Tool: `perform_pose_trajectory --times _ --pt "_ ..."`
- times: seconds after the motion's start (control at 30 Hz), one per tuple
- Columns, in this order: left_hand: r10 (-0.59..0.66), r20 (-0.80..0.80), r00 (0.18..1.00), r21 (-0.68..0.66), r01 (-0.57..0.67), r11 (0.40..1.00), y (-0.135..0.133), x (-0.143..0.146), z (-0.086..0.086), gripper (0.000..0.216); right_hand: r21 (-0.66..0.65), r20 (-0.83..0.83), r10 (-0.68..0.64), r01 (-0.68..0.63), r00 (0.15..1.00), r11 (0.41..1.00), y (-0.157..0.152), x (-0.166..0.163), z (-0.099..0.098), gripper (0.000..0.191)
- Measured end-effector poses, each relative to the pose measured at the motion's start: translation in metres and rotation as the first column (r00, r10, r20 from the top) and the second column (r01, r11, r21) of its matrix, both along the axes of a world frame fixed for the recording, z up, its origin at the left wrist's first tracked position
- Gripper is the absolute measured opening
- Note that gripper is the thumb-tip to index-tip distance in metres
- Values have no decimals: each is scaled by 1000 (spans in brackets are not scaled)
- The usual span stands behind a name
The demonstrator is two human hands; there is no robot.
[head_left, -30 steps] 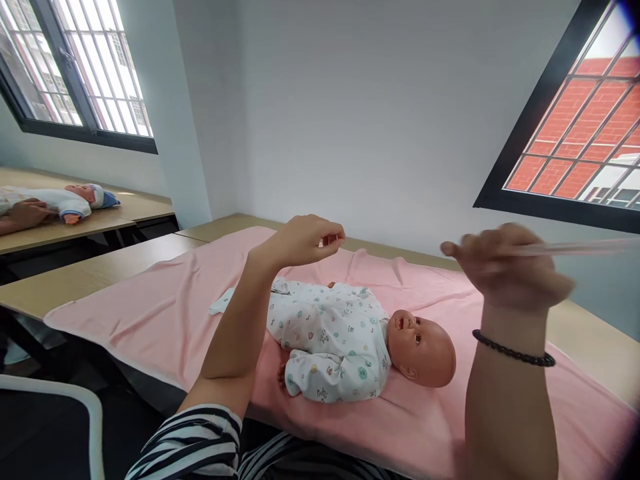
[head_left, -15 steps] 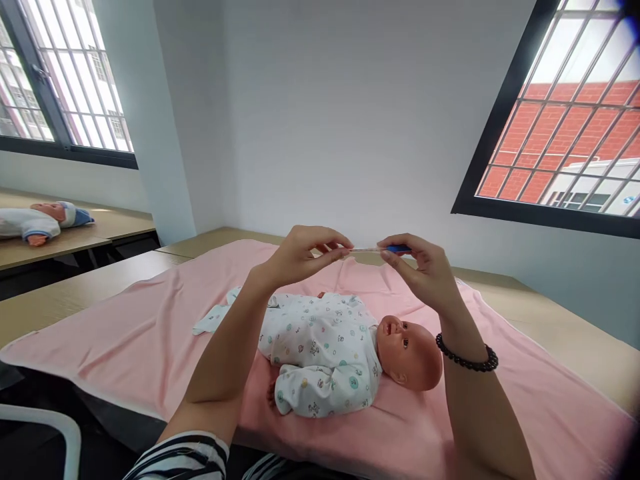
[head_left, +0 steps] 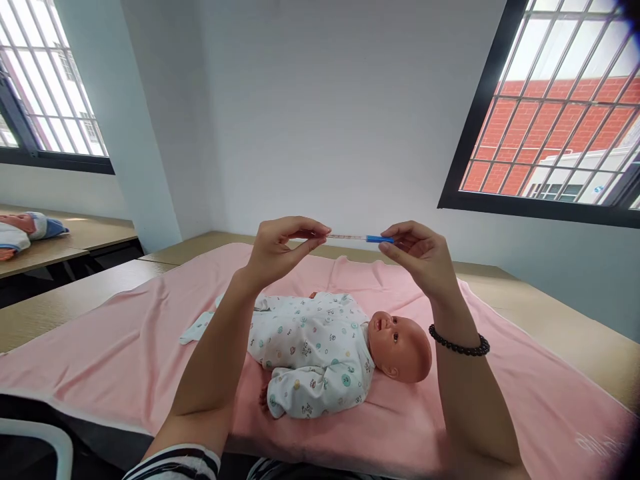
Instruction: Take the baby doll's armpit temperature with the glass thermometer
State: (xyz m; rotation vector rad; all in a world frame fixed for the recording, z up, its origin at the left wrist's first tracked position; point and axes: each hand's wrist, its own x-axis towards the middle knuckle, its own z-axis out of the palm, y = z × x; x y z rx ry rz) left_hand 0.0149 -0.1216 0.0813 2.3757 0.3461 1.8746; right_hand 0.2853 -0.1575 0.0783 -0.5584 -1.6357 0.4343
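Observation:
A thin glass thermometer (head_left: 347,237) is held level in the air between my two hands. My left hand (head_left: 285,247) pinches its clear end between thumb and fingertips. At the other end, the thumb and fingers of my right hand (head_left: 417,253) grip the blue part (head_left: 376,239). Below them a baby doll (head_left: 320,350) lies on its back in a white printed suit, its head (head_left: 403,347) to the right. Both hands are above the doll, apart from it. My left forearm hides part of the doll's legs.
A pink blanket (head_left: 125,340) spreads under the doll over a wooden table (head_left: 540,300). A second doll (head_left: 30,227) lies on another table at the far left. A white curved metal bar (head_left: 45,430) is at the lower left. Wall and barred windows stand behind.
My hands have risen slightly and moved a little farther apart. More of the thermometer and its blue part now shows between them. The whole view has shifted slightly to the right.

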Motion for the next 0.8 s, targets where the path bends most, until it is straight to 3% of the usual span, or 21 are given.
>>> perform_pose_trajectory --times 0.37,0.67,0.8 --pt "-24 13 1000 8 24 1000 -4 -3 3 18 -67 29 -44 45 999 997 -4 -1 2 16" --pt "-23 -58 998 -30 21 999 0 -8 1 21 -64 106 -113 121 988 991 -8 -3 4 43" --pt "-14 -92 996 -67 8 998 -2 -8 1 24 -76 124 -104 114 987 990 -8 -3 2 45"
